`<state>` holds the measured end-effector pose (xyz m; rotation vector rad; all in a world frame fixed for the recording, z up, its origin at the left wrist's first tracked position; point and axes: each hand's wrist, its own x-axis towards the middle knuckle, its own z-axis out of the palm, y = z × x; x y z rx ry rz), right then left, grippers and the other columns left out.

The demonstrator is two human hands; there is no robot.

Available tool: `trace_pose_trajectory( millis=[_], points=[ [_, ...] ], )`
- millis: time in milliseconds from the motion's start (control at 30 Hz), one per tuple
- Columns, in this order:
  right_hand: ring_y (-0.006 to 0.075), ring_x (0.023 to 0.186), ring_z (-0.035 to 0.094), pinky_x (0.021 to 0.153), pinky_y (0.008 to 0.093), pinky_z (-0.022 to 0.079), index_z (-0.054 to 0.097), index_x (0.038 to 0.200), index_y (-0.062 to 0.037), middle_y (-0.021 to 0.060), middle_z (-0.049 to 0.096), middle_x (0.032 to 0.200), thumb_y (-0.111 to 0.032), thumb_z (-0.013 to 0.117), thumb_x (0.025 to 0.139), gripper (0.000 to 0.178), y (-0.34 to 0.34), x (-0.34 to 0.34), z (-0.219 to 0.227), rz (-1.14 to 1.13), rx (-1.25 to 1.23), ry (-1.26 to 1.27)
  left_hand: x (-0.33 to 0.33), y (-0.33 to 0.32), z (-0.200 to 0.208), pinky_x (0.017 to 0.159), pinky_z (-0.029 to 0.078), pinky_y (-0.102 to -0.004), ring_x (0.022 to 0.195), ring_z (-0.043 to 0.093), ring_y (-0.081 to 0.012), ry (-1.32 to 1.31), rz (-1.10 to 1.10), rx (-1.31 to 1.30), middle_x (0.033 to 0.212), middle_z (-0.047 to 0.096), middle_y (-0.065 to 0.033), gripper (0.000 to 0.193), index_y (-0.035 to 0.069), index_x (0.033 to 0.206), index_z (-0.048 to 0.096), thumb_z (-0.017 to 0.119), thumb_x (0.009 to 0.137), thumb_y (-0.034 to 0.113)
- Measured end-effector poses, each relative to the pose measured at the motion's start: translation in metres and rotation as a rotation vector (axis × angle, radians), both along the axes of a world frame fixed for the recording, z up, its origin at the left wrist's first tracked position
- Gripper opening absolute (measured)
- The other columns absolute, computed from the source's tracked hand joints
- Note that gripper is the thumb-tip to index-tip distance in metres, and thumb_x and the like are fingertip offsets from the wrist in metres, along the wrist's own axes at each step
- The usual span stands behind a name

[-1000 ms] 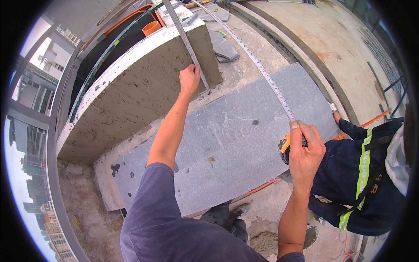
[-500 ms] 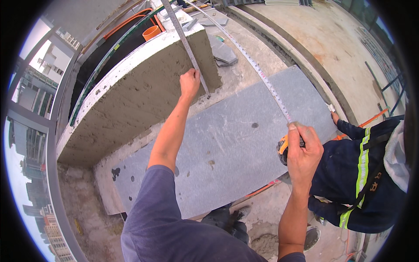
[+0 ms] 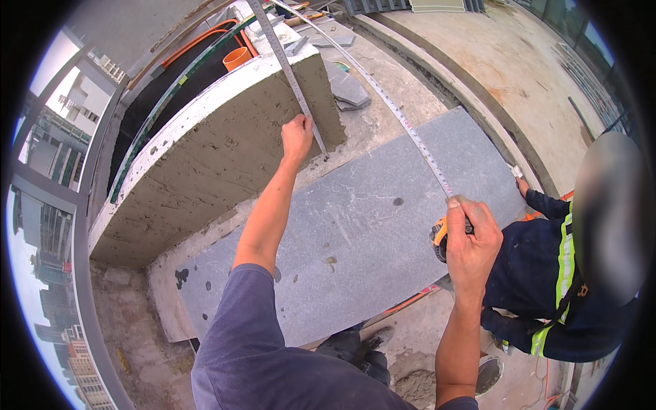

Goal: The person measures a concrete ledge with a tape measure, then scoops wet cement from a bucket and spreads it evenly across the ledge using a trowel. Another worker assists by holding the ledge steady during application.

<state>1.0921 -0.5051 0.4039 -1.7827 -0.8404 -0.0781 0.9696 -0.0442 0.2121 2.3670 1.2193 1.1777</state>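
My left hand (image 3: 296,139) is closed on a long metal ruler (image 3: 280,51), which slants down along the end of the mortar-covered wall (image 3: 219,150). The ruler's lower end is close to the upper edge of a grey stone slab (image 3: 362,225). Over the slab's right part, my right hand (image 3: 471,236) grips a yellow and black tape measure (image 3: 441,236), thumb by the blade's mouth. Its white blade (image 3: 389,102) runs out to the far top, where its end cannot be made out.
At the right a co-worker in a dark jacket with reflective stripes (image 3: 566,256) has a hand (image 3: 523,186) at the slab's right end. Broken stone pieces (image 3: 348,89) lie beyond the wall. An orange pipe (image 3: 237,59) and a green strip (image 3: 147,119) are behind it.
Both hands keep their holds, nearly in place; my right hand has shifted slightly left. The co-worker's head has come into view at the right.
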Motion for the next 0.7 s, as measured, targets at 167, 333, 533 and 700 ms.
trace_pose_trajectory(
  millis=[167,333,533,700],
  points=[
    [0.0154,0.073,0.067,0.065,0.0311,0.05,0.078,0.104,0.0035,0.0117,0.072,0.087,-0.007,0.073,0.096,0.014,0.001,-0.002,0.0,0.004,-0.007,-0.004,-0.002,0.0,0.0,0.067,0.059,-0.0416,0.065,0.077,-0.0304,-0.002,0.0,-0.02,0.067,0.072,-0.0179,0.032,-0.003,0.09,0.072,0.068,0.101,0.027],
    [0.0155,0.072,0.066,0.065,0.0315,0.05,0.077,0.104,0.0039,0.0121,0.071,0.086,-0.007,0.073,0.096,0.013,0.003,-0.004,0.001,0.001,-0.015,-0.024,0.0,0.0,0.001,0.068,0.059,-0.042,0.066,0.076,-0.0304,-0.001,0.0,-0.038,0.067,0.072,-0.0179,0.031,-0.002,0.09,0.073,0.068,0.1,0.027],
    [0.015,0.074,0.063,0.066,0.0294,0.048,0.076,0.105,0.0042,0.0116,0.068,0.086,-0.006,0.073,0.097,0.013,-0.003,-0.006,-0.004,0.014,0.03,0.022,-0.007,-0.005,0.01,0.076,0.057,-0.0531,0.084,0.072,-0.048,-0.013,0.008,-0.077,0.085,0.071,-0.0281,0.024,-0.001,0.09,0.073,0.07,0.097,0.022],
    [0.0088,0.081,0.057,0.071,0.0251,0.044,0.073,0.103,0.0071,0.0024,0.062,0.089,-0.01,0.068,0.101,0.018,-0.088,0.001,-0.025,0.105,0.056,0.326,-0.028,-0.094,0.082,0.076,0.057,-0.0449,0.08,0.072,-0.0422,-0.073,-0.116,-0.137,0.089,0.074,-0.0214,0.016,-0.001,0.103,0.07,0.066,0.1,0.015]
  ],
)
